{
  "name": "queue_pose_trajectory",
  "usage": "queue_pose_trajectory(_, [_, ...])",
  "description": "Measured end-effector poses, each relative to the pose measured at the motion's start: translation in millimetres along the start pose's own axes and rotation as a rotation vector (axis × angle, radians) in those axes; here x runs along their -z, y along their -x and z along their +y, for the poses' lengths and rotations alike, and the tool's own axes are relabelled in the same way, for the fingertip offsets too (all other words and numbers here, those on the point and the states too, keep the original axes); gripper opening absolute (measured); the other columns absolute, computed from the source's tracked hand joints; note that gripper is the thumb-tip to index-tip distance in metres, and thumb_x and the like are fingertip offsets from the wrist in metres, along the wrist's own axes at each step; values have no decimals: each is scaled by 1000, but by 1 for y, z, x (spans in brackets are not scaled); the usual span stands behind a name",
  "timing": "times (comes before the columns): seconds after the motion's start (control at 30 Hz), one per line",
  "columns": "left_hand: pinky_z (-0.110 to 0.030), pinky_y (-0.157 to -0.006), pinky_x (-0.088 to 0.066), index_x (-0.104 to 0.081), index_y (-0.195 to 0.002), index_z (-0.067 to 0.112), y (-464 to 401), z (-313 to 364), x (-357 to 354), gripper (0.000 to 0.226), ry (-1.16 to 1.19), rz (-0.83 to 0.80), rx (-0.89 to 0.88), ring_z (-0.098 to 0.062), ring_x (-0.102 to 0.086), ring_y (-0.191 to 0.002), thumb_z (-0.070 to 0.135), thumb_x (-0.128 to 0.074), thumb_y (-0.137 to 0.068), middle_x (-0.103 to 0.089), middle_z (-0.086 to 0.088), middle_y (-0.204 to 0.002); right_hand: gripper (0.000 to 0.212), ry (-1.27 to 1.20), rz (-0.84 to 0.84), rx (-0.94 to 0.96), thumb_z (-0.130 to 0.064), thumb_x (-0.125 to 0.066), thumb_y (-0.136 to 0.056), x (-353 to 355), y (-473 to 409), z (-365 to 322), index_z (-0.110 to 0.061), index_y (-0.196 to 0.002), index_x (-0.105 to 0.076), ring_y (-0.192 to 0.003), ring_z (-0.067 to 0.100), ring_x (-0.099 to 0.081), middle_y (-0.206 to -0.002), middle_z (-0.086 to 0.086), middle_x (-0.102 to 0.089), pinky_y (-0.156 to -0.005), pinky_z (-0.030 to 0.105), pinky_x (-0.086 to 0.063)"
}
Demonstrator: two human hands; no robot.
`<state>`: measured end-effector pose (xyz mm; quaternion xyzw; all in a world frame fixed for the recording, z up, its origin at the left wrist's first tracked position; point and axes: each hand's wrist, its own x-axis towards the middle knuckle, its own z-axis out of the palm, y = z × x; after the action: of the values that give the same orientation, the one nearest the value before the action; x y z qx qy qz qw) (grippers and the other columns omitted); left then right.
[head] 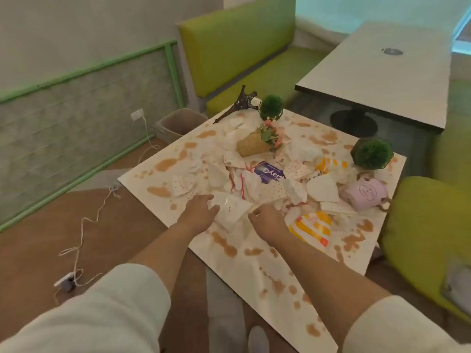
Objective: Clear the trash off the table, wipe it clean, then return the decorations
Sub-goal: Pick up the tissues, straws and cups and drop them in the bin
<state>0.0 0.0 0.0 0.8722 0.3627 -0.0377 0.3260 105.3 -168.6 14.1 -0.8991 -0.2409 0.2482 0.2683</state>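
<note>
My arms, sleeves, trousers and shoe seen from above

My left hand point(200, 207) and right hand point(267, 221) are bare, with no rings, watch or gloves that I can see, and both forearms are uncovered from the wrist back. I wear a cream-white top; my left sleeve point(102, 314) is loose and soft, pushed up near the elbow, and my right sleeve point(397, 329) ends the same way with a rounded cuff edge. Below them show my pale grey trouser leg point(224, 301) and the rounded toe of a white shoe point(258, 340).
</note>
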Motion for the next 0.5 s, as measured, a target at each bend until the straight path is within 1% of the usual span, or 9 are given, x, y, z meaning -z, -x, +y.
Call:
queue_pose_trajectory(0.07, [-45,-113,-28,-38,-146,22,-12,2,-5,52,34,17,59,-28,-26,-141,42,-47,-99,-31,-7,-152,32,-130,-55,-85,-28,-49,-99,-5,-13,4,-2,-101,-69,-62,25,-60,-93,13,-68,-44,24,-44])
queue_pose_trajectory(0.1, [-45,-114,-26,-36,-147,21,-13,2,-7,53,45,27,73,-27,-23,-142,40,-47,-99,-29,-7,-153,31,-180,-70,-116,-27,-50,-99,-9,-16,4,-2,-101,-68,-56,22,-55,-91,14,-68,-39,20,-39])
queue_pose_trajectory(0.13, [-44,-113,-25,-34,-148,20,-21,3,-12,54,52,20,102,-27,-20,-142,39,-47,-99,-28,-8,-153,31,-208,-84,-150,-27,-50,-98,-13,-27,6,-2,-100,-69,-54,20,-52,-89,15,-68,-38,18,-36])
queue_pose_trajectory(0.17, [-44,-113,-25,-32,-149,19,-24,4,-15,56,60,27,114,-27,-19,-142,38,-47,-99,-27,-8,-153,30,-258,-84,-162,-27,-50,-98,-17,-30,6,-3,-95,-69,-56,20,-52,-90,16,-69,-40,19,-38])
queue_pose_trajectory(0.23, [-44,-112,-24,-29,-150,17,-32,5,-20,58,59,21,141,-30,-18,-142,37,-47,-99,-26,-10,-153,28,-346,-96,-207,-28,-52,-98,-23,-39,6,-8,-83,-65,-59,20,-55,-88,14,-69,-49,25,-45])
queue_pose_trajectory(0.27, [-45,-111,-24,-27,-150,16,-36,4,-22,58,49,10,159,-31,-18,-141,37,-46,-99,-27,-10,-153,27,-375,-107,-240,-29,-53,-98,-25,-43,6,-10,-81,-64,-60,20,-57,-86,12,-69,-54,30,-50])
queue_pose_trajectory(0.33, [-46,-111,-24,-25,-151,16,-42,1,-27,59,37,-11,180,-33,-17,-141,37,-44,-99,-27,-10,-153,26,-442,-135,-290,-30,-55,-97,-31,-47,8,-8,-87,-64,-58,20,-58,-80,8,-69,-62,35,-54])
queue_pose_trajectory(0.4, [-47,-112,-24,-25,-151,15,-48,-1,-28,60,39,-11,197,-35,-17,-141,38,-43,-98,-27,-11,-153,26,-527,-144,-324,-29,-56,-96,-35,-50,9,-4,-93,-64,-56,20,-57,-75,7,-68,-60,34,-52])
queue_pose_trajectory(0.5, [-47,-114,-23,-28,-150,13,-56,-2,-27,58,53,1,195,-34,-19,-141,38,-41,-99,-31,-11,-151,23,-669,-140,-374,-22,-56,-97,-39,-52,9,-1,-100,-64,-53,18,-54,-75,8,-67,-54,29,-48])
